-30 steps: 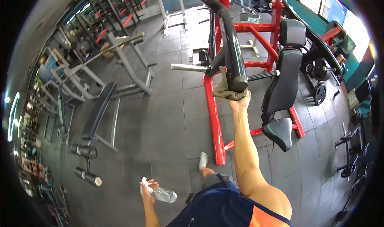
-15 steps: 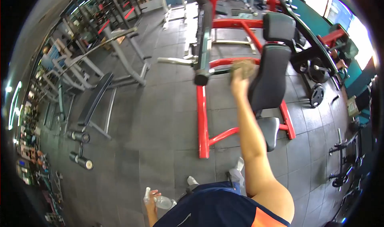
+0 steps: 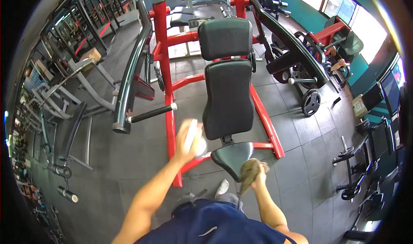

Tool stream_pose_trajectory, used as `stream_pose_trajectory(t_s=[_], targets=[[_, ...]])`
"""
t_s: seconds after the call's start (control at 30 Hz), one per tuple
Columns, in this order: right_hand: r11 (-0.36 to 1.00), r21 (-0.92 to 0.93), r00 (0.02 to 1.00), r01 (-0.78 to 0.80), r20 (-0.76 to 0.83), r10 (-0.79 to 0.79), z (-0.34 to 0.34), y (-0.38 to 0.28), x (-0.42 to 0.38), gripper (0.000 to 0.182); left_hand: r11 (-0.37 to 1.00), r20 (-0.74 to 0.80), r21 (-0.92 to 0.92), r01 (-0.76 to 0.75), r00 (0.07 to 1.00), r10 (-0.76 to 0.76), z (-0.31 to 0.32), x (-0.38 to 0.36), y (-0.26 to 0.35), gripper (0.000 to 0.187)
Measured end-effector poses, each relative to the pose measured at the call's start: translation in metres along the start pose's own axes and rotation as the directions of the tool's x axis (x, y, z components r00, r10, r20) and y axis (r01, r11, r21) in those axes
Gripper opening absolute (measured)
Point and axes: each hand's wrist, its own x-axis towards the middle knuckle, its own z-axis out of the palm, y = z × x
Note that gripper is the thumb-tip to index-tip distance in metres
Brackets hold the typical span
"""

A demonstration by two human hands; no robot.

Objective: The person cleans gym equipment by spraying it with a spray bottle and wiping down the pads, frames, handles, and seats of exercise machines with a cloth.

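Observation:
My left hand point(image 3: 186, 141) is raised in front of the machine's black backrest point(image 3: 229, 100), fingers wrapped round a clear spray bottle point(image 3: 199, 147) with a white top. Lower and to the right, my right hand point(image 3: 260, 173) grips a brown cloth point(image 3: 248, 173), which hangs beside the right edge of the black seat point(image 3: 232, 157). Above the backrest is a black head pad point(image 3: 225, 37). Red frame posts point(image 3: 161, 42) and a dark lever arm with a handle point(image 3: 152, 113) stand to the left of the backrest.
On the right are another dark lever arm point(image 3: 297, 50), a weight plate point(image 3: 311, 102) and racks point(image 3: 355, 171). A person's hand point(image 3: 340, 64) shows by a red machine at the upper right. A black bench point(image 3: 73, 128) stands at the left.
The view has swung so the machine faces me. My left hand has risen with the bottle from low left; my right hand has come down with the cloth from the lever arm area to the seat.

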Motion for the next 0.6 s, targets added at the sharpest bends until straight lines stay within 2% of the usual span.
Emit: stream_pose_trajectory(t_s=[0.03,0.07,0.1,0.13,0.17,0.2,0.23,0.3,0.33,0.37,0.43,0.47,0.5,0.57,0.6], targets=[[0.996,0.038,0.995,0.083,-0.056,-0.081,-0.005,-0.029,-0.002,0.046,0.995,-0.041,0.056,-0.088,0.995,0.091,0.025,0.052,-0.003,0.012],[0.979,0.116,0.985,0.170,-0.002,-0.171,-0.021,-0.048,0.005,0.048,0.943,-0.021,0.222,-0.248,0.966,0.259,0.049,0.093,-0.030,0.011],[0.947,0.199,0.963,0.251,0.046,-0.265,-0.033,-0.064,0.011,0.051,0.959,-0.151,0.136,-0.247,0.952,0.267,0.076,0.137,-0.048,0.015],[0.924,0.277,0.957,0.262,0.048,-0.285,-0.036,-0.078,0.004,0.051,0.975,-0.100,0.207,-0.086,0.989,0.108,0.092,0.174,-0.068,0.021],[0.903,0.293,0.935,0.314,0.069,-0.348,-0.041,-0.087,-0.002,0.051,0.963,-0.135,0.262,-0.059,0.986,0.097,0.110,0.210,-0.091,0.026],[0.894,0.302,0.928,0.332,0.065,-0.367,-0.044,-0.093,-0.010,0.051,0.954,-0.199,0.277,-0.115,0.964,0.174,0.126,0.238,-0.107,0.030],[0.882,0.315,0.921,0.351,0.054,-0.386,-0.047,-0.095,-0.020,0.052,0.909,-0.159,0.402,-0.111,0.969,0.189,0.139,0.259,-0.132,0.031],[0.872,0.330,0.925,0.361,-0.008,-0.380,-0.051,-0.092,-0.043,0.053,0.925,-0.132,0.341,0.167,0.983,-0.129,0.162,0.275,-0.154,0.037],[0.864,0.344,0.925,0.369,-0.042,-0.378,-0.050,-0.086,-0.054,0.053,0.922,-0.117,0.319,0.220,0.974,-0.192,0.171,0.273,-0.155,0.046],[0.861,0.324,0.919,0.392,-0.089,-0.385,-0.048,-0.079,-0.067,0.053,0.946,-0.081,0.270,0.182,0.983,-0.166,0.180,0.262,-0.155,0.047],[0.858,0.272,0.899,0.437,-0.163,-0.406,-0.036,-0.071,-0.081,0.054,0.928,0.043,0.301,0.218,0.969,-0.242,0.201,0.226,-0.161,0.042],[0.859,0.272,0.901,0.433,-0.164,-0.402,-0.029,-0.065,-0.086,0.054,0.936,0.060,0.297,0.188,0.975,-0.215,0.213,0.201,-0.166,0.040],[0.856,0.285,0.901,0.432,-0.184,-0.394,-0.020,-0.062,-0.084,0.054,0.929,0.135,0.302,0.214,0.955,-0.264,0.224,0.172,-0.172,0.039],[0.845,0.316,0.900,0.431,-0.218,-0.377,0.003,-0.056,-0.074,0.055,0.927,0.187,0.326,0.186,0.948,-0.256,0.255,0.102,-0.209,0.038],[0.862,0.251,0.883,0.441,-0.290,-0.368,0.032,-0.061,-0.074,0.055,0.910,0.270,0.337,0.241,0.901,-0.339,0.260,0.069,-0.223,0.039]])
